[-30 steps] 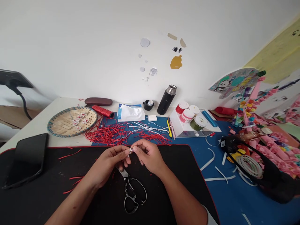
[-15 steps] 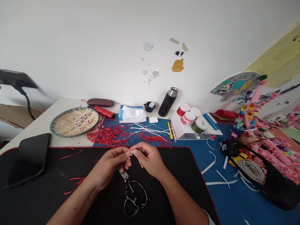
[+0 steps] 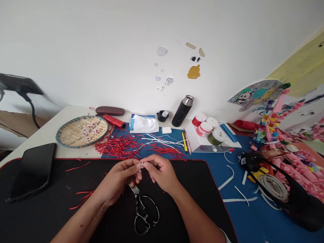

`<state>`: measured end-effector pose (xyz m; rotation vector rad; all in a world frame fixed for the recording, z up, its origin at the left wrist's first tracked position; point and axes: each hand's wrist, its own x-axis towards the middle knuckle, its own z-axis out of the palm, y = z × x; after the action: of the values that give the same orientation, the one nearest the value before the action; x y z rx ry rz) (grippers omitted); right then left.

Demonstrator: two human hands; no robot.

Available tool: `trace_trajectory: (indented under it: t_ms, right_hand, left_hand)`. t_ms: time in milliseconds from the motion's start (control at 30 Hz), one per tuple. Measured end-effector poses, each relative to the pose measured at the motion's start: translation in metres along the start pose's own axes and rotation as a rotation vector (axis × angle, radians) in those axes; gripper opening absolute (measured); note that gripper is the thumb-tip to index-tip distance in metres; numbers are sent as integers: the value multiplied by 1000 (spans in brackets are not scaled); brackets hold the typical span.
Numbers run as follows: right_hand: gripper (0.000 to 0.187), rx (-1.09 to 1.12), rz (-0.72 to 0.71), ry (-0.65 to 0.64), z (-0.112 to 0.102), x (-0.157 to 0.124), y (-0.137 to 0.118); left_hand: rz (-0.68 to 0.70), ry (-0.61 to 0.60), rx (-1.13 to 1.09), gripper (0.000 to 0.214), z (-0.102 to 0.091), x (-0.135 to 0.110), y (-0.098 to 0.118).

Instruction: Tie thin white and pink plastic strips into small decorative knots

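As the fingers (image 3: 137, 165) pinch it, the scrap (image 3: 142, 164) looks tiny — white.

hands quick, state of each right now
Left hand: pinched shut on the small white piece.
Right hand: pinched shut on the same small white piece.

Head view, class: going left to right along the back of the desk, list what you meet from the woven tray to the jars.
woven tray → red thread spool → tissue pack → small black cap → black flask → cluster of lidded jars
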<state>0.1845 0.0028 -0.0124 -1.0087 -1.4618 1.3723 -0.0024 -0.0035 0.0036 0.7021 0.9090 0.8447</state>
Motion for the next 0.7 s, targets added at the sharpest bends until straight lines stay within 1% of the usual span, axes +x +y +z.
trace_trajectory:
  t_ms: [333,700]
  right_hand:
    - [24,25,23,-1,2,-2,3]
    - [33,26,57,16,4,-1,6]
  left_hand:
    - [6,10,-17,41,2,1,0]
    - [14,15,-38,40,2,1,-1]
